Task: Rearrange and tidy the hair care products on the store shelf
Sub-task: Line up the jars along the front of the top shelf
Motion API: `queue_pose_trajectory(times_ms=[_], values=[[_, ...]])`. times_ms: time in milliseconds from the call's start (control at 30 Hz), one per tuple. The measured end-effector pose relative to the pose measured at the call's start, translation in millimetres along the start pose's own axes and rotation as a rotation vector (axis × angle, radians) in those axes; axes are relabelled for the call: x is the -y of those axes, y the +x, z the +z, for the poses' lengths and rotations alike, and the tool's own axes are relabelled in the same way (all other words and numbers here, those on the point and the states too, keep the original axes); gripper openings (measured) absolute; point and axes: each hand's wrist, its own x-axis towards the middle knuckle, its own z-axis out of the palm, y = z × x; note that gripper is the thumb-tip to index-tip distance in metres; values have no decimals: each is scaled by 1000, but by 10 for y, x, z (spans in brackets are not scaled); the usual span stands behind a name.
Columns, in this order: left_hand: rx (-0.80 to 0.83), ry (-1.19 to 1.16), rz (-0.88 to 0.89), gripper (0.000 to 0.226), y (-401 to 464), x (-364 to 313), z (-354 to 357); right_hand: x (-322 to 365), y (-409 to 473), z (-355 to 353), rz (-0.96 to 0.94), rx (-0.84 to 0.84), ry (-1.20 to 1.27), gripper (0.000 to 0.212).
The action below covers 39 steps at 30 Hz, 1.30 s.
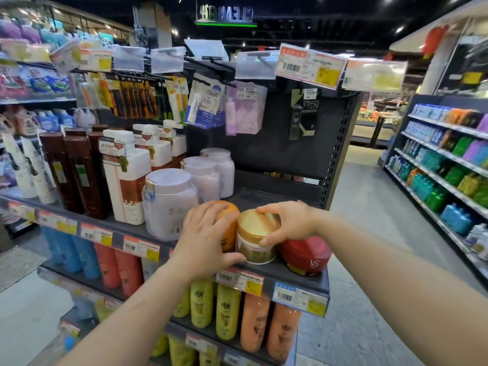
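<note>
Your left hand (208, 233) covers most of the orange jar (229, 220), fingers curled over it. Your right hand (285, 223) grips the gold-lidded jar (255, 237) by its lid, beside the red jar (306, 254).

Two bare hands reach to a dark store shelf (148, 235); the left hand (204, 240) curls over an orange jar (229, 220), thumb near the shelf edge; the right hand (284, 224) grips the gold lid of a gold-lidded jar (254, 243) just beside it; a red jar (306, 256) sits at the right, touching that jar; pale lilac tubs (169, 204) and white pump bottles (126, 178) stand to the left.
</note>
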Motion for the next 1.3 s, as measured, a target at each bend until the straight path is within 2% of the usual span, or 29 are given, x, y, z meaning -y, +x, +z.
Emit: queue_pose_trajectory(times_ms=[167,333,467,567,733,867,900,1000,1067,1100,1167,1233,1300], values=[[45,-23,-25,91,-38,-13,75,49,20,47,75,-67,-132,96],[101,-30,-57,95,-53,18,83,48,38,-35,-9,0,67,92],[129,-33,-67,95,-47,2,55,54,74,-46,-17,7,2,89],[143,-47,-62,94,-54,21,36,71,92,-46,23,8,-99,96],[149,-67,-47,95,-67,114,9,247,142,59,222,-94,-237,113],[146,-85,-44,96,-69,105,10,120,98,-106,128,185,263,99],[147,-84,-46,96,-69,100,12,81,86,-142,97,210,266,96],[145,-85,-54,96,-73,95,23,124,108,-113,147,89,-38,96],[142,-84,-56,95,-72,95,25,213,158,-65,237,13,-193,113],[140,-83,-55,95,-73,92,26,239,166,-55,262,-3,-190,118],[134,-79,-46,96,-74,84,22,210,171,-84,230,27,-27,119],[125,-82,-39,96,-72,74,15,169,132,-157,122,142,163,109],[114,-89,-39,96,-69,61,7,157,131,-183,37,175,61,104]])
